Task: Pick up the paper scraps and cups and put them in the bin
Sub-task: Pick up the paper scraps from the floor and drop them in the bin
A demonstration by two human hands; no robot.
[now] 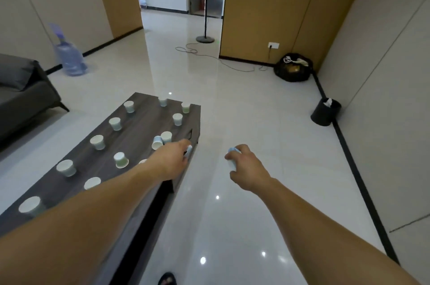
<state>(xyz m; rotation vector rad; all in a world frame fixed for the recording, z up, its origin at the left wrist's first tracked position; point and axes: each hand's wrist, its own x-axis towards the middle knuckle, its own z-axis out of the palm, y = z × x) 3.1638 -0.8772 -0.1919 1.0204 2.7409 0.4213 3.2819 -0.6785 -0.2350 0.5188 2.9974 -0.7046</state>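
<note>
Left hand [175, 160] curled round a blue cup [189, 151] at the table [146, 126] edge; right hand [247, 167] gripped a pale cup [232, 153] over the floor, one apiece, presumably to halve trips. Bin [323, 117] stood well apart by the wall (other cups [97, 141] stood on the table).

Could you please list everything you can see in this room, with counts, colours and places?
paper cups: twelve, white, pale blue or green, on the table; perhaps another half hidden
table: one, dark wood, lower left
bin: one, black, by the right wall, white paper inside
bag: one, black, far right corner
fan: one, black, far centre
water bottle: one, blue, by the left wall
sofa: one, grey, far left
left hand: one, grips a blue cup at the table's right edge
right hand: one, grips a second blue cup over the floor
foot: one, dark sandal, bottom edge
</note>
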